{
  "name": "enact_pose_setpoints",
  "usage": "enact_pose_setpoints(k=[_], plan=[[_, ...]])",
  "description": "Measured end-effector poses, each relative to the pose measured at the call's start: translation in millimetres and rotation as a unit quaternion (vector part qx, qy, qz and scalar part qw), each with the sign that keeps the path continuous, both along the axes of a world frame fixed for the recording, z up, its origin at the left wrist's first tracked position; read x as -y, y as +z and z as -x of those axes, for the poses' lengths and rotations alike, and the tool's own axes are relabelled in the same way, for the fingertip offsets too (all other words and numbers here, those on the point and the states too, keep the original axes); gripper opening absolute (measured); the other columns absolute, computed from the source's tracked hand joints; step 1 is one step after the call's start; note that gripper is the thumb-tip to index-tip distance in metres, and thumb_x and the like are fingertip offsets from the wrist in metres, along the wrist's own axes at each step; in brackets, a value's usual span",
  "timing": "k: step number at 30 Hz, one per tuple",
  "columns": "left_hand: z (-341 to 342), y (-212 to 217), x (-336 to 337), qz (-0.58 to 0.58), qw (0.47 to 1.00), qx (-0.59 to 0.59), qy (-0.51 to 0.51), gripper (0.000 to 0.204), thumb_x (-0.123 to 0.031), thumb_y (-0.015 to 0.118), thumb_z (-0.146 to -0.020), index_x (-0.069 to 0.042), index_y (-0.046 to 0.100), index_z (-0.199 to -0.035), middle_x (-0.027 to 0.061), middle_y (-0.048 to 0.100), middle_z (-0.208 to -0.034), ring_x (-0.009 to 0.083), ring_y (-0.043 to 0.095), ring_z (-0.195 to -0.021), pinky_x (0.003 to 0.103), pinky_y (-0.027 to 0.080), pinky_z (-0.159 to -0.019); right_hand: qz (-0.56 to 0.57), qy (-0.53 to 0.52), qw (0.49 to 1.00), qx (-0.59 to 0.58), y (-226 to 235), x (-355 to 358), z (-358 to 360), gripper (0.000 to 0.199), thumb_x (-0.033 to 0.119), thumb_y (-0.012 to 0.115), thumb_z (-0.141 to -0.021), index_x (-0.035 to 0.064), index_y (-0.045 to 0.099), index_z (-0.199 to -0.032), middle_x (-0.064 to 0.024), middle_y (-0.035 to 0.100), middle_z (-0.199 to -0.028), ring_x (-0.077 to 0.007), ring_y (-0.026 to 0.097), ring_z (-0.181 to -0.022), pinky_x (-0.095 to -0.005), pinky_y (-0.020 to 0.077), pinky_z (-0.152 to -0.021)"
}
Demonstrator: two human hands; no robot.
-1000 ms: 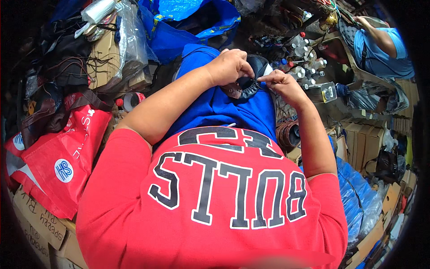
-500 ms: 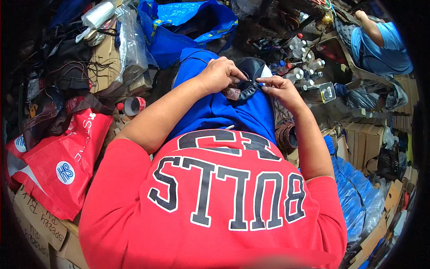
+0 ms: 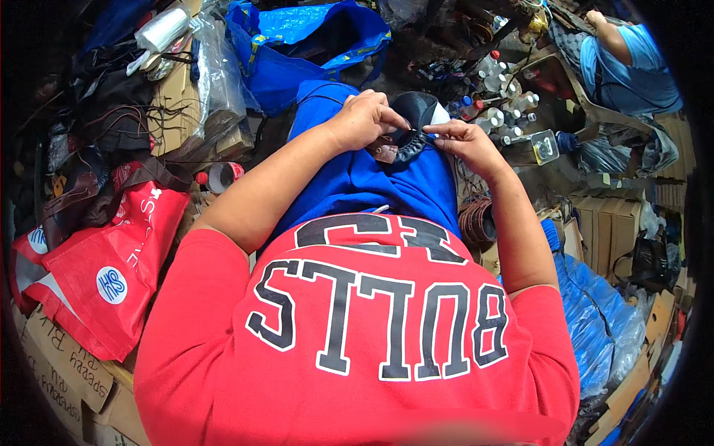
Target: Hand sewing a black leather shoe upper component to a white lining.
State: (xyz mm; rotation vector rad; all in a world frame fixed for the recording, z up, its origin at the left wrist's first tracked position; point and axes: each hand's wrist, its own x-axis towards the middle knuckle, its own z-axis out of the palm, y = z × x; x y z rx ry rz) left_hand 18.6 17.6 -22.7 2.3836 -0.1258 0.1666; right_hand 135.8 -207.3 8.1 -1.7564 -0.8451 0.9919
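On my lap, over blue shorts (image 3: pixel 349 182), rests what looks like a shoe upper (image 3: pixel 413 109), black with a gathered rim, a white patch at its right and a brown leather flap at its near left. My left hand (image 3: pixel 364 121) has its thumb and index finger closed in a pinch at the upper's inner edge. From the other side, my right hand (image 3: pixel 467 146) pinches the dark rim. The fingertips of both hands are a short way apart. Whether a needle or thread lies between them is too small to tell.
A blue bag (image 3: pixel 256 56) gapes open beyond my knees. Several bottles (image 3: pixel 491 115) and a clear container (image 3: pixel 545 147) stand at the right; another person (image 3: pixel 628 67) sits at the far right. Beside my left arm lies a red bag (image 3: pixel 126 253), with blue plastic (image 3: pixel 584 320) at my right.
Both hands stay on the shoe upper in nearly the same pinch. The right fingertips have shifted slightly toward the left hand.
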Motion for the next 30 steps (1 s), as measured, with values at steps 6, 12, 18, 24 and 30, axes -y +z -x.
enact_pose_setpoints(k=[6,12,18,24,30], plan=[[-4.1,6.4,15.8,0.065,0.998,0.008,0.011,0.016,-0.011,0.071,-0.071,-0.009,0.067,-0.086,0.0053,0.061,-0.074,0.0182,0.058,-0.071,0.031,0.047,-0.067,-0.001,-0.035,0.999,0.013,-5.1,-3.7,6.5,0.029,0.007,0.065,-0.082,0.0067,0.066,-0.110,-0.0005,0.061,-0.088,-0.0078,0.054,-0.084,-0.0226,0.0431,-0.076],[-6.7,3.3,22.0,0.256,0.957,-0.131,0.039,0.011,-0.003,0.069,-0.074,-0.003,0.063,-0.084,0.0012,0.060,-0.069,0.0076,0.055,-0.063,0.024,0.045,-0.057,0.024,-0.062,0.997,-0.027,-4.7,-8.3,9.5,0.026,0.008,0.064,-0.084,0.0031,0.064,-0.109,0.0018,0.063,-0.089,-0.0064,0.054,-0.084,-0.0222,0.0434,-0.080],[-6.9,8.1,7.4,0.220,0.974,-0.056,-0.009,0.017,0.002,0.067,-0.071,-0.004,0.068,-0.087,0.0065,0.067,-0.079,0.0129,0.063,-0.074,0.027,0.049,-0.067,0.040,-0.009,0.998,0.044,14.0,-7.2,4.3,0.025,0.007,0.063,-0.084,0.0049,0.065,-0.108,0.0007,0.060,-0.090,-0.0067,0.053,-0.084,-0.0221,0.0432,-0.078],[3.1,23.1,9.2,0.231,0.971,-0.056,0.024,0.016,0.002,0.067,-0.072,-0.004,0.067,-0.087,0.0042,0.065,-0.082,0.0122,0.061,-0.079,0.026,0.048,-0.073,0.064,0.026,0.985,0.156,29.3,-5.9,12.0,0.029,0.006,0.063,-0.082,0.0107,0.067,-0.110,0.0034,0.050,-0.076,-0.0062,0.047,-0.072,-0.0222,0.0409,-0.065],[-0.3,10.8,14.0,0.258,0.958,-0.120,0.035,0.015,-0.001,0.067,-0.075,-0.001,0.064,-0.089,0.0055,0.065,-0.077,0.0110,0.061,-0.072,0.025,0.050,-0.066,0.011,-0.051,0.998,0.018,6.9,-5.8,13.0,0.027,0.006,0.064,-0.082,0.0097,0.066,-0.108,0.0096,0.043,-0.066,-0.0016,0.038,-0.061,-0.0191,0.0333,-0.055]])
